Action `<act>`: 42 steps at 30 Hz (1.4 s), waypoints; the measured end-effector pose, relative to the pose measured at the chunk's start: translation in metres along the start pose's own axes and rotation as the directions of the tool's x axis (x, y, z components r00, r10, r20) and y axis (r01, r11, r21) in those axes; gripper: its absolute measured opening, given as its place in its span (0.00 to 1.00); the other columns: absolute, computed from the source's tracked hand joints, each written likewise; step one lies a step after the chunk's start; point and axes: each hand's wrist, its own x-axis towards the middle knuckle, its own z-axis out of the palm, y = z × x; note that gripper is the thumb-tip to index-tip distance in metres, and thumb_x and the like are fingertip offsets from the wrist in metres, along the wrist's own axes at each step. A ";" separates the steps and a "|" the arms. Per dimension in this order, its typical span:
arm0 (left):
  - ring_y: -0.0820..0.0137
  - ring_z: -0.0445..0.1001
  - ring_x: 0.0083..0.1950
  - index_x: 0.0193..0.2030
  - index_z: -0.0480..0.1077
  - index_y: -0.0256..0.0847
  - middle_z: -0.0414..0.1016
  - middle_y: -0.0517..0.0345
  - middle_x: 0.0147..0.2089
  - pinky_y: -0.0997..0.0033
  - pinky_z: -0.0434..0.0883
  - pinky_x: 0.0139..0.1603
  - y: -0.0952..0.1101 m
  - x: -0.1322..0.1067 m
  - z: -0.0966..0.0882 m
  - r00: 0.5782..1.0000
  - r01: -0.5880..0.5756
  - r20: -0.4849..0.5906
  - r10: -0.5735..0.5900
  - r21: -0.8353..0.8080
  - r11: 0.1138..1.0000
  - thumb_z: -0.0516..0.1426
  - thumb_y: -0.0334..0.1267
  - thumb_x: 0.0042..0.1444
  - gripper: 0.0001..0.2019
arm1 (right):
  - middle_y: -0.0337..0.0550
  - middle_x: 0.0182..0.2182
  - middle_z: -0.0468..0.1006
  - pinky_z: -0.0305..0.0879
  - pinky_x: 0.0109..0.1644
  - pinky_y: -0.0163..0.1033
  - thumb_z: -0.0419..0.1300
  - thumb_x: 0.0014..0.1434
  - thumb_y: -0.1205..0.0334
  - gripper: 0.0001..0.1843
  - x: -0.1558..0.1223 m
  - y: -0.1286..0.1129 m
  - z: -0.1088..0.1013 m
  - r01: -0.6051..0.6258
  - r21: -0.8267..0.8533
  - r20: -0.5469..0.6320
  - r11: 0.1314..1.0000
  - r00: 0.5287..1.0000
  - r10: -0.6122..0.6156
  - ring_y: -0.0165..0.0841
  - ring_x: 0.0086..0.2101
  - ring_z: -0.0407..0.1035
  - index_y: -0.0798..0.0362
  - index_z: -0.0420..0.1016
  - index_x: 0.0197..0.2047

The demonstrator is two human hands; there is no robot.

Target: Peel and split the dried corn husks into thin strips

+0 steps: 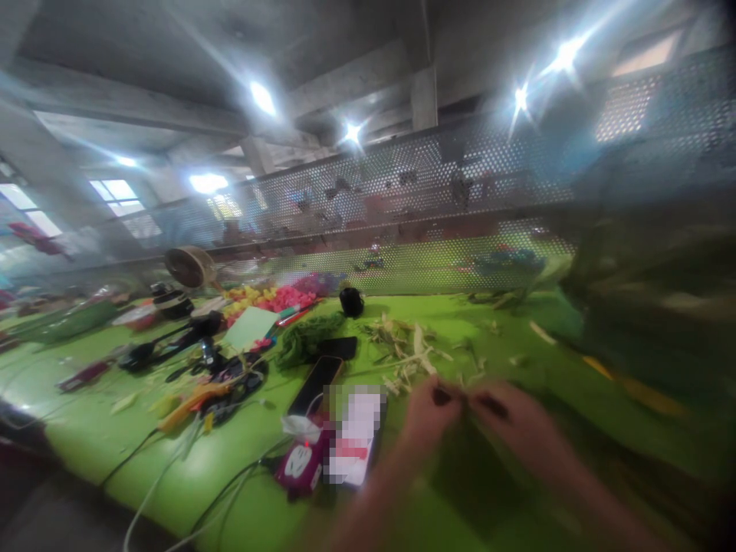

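Close together over the green tabletop [402, 521], my left hand [432, 414] and my right hand [509, 418] meet at the fingertips. The fingers of both are curled into a pinch. Whatever lies between them is too small and blurred to name. Just beyond the left fingertips spreads a loose heap of pale, thin strips [422, 353], husk-like in look. A phone with a lit screen [359, 433] lies left of my left forearm, its display blurred out.
A purple power strip [300, 464] with cables lies left of the lit phone, near a dark phone [316, 387]. Farther left are an orange-handled tool [192, 406], a green card [250, 328] and pink and yellow pieces [287, 297]. A perforated panel [402, 207] stands behind.
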 end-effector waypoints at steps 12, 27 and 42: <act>0.72 0.70 0.32 0.26 0.71 0.39 0.73 0.60 0.27 0.74 0.66 0.37 0.013 -0.006 0.005 0.996 -0.061 -0.063 0.066 0.082 0.995 0.60 0.25 0.38 0.07 | 0.43 0.37 0.83 0.65 0.38 0.40 0.52 0.61 0.56 0.11 -0.002 -0.002 0.002 -0.053 -0.108 -0.010 0.993 0.999 0.052 0.39 0.36 0.75 0.48 0.76 0.37; 0.70 0.72 0.36 0.32 0.73 0.40 0.76 0.58 0.32 0.71 0.69 0.40 0.020 -0.017 0.013 0.955 -0.253 -0.069 0.288 0.315 0.915 0.56 0.25 0.48 0.07 | 0.40 0.29 0.79 0.63 0.33 0.38 0.52 0.61 0.56 0.12 -0.001 0.004 0.010 -0.054 -0.078 -0.019 0.995 0.998 0.053 0.35 0.29 0.72 0.49 0.74 0.33; 0.69 0.71 0.37 0.29 0.73 0.39 0.73 0.57 0.32 0.70 0.69 0.40 0.021 -0.014 0.011 0.941 -0.327 -0.030 0.336 0.165 0.931 0.60 0.33 0.52 0.02 | 0.41 0.31 0.84 0.70 0.38 0.40 0.57 0.51 0.60 0.10 0.004 -0.007 -0.001 -0.121 0.203 -0.038 0.972 0.991 0.131 0.39 0.33 0.77 0.50 0.79 0.34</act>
